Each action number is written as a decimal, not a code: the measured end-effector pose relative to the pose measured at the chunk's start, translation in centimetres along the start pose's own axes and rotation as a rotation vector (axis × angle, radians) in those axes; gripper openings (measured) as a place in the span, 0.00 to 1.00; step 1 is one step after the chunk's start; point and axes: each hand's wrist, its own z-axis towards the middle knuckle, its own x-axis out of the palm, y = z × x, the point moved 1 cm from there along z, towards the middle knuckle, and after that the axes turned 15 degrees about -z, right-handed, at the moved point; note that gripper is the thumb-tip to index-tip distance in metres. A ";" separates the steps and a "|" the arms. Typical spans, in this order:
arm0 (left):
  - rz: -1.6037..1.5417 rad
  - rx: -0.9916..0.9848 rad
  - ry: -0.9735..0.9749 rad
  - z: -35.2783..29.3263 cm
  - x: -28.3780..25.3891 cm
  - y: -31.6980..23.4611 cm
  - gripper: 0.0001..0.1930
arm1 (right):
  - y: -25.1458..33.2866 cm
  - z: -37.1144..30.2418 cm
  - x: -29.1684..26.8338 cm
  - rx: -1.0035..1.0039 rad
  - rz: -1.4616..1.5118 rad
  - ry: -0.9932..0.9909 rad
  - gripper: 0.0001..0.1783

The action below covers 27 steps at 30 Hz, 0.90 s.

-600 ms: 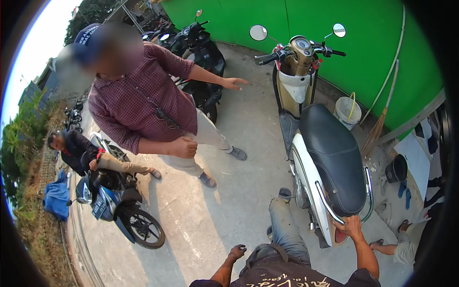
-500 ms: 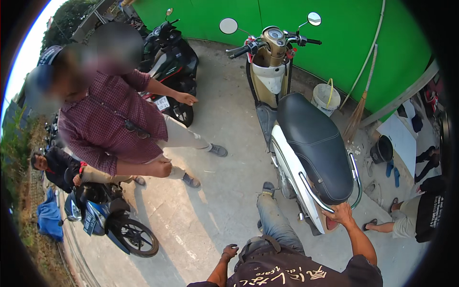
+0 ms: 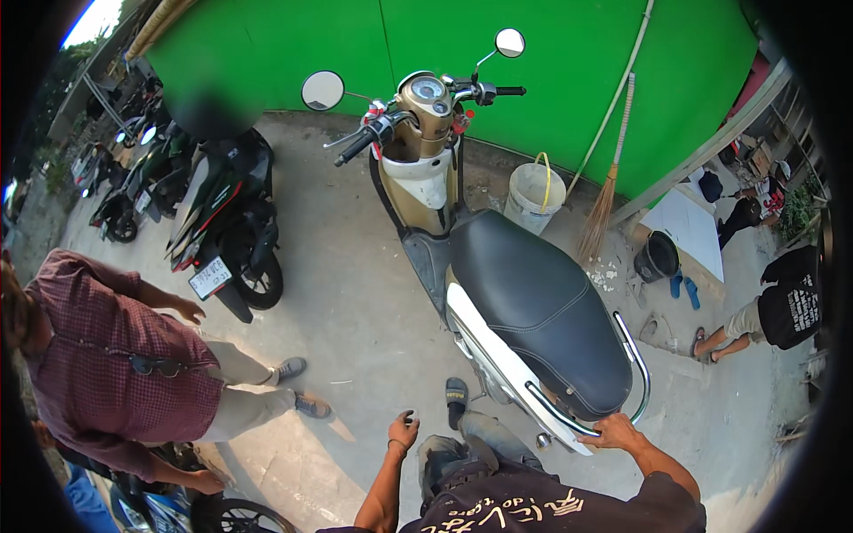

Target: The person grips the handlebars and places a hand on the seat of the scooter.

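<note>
A white and gold scooter [image 3: 484, 333] with a long black seat [image 3: 542, 306] stands in front of me, its handlebar toward the green wall. My right hand [image 3: 615, 433] is closed around the chrome grab rail [image 3: 558, 415] at the rear of the seat. Lower and to the left, my left hand [image 3: 404, 431] hangs in the air beside my leg, away from the scooter. Its fingers are loosely bent and apart, and I make out nothing in them.
To the left stands a person in a checked shirt [image 3: 124, 355], near a parked black motorcycle [image 3: 222, 213]. A pale bucket [image 3: 536, 197], a broom [image 3: 604, 204] and a black bucket [image 3: 657, 258] are along the green wall [image 3: 293, 53]. Another person [image 3: 782, 311] is at the right.
My view has swung right, and the scooter sits further left in it. My left hand has risen a little. The checked-shirt person's arms have lowered. My right hand stays on the grab rail.
</note>
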 end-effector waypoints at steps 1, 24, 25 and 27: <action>-0.045 0.055 -0.026 2.7 -1.0 -3.9 0.22 | 1.0 0.6 -1.4 -0.044 0.017 0.027 0.37; 0.233 -0.027 -0.210 23.7 19.2 -35.5 0.44 | -18.2 58.5 -53.6 0.403 -0.184 -0.910 0.49; 0.243 -0.019 -0.241 24.2 18.8 -35.5 0.44 | -16.8 59.2 -55.7 0.437 -0.224 -0.857 0.49; 0.244 -0.011 -0.227 24.0 19.2 -35.4 0.43 | -18.1 61.7 -56.5 0.375 -0.375 -0.855 0.46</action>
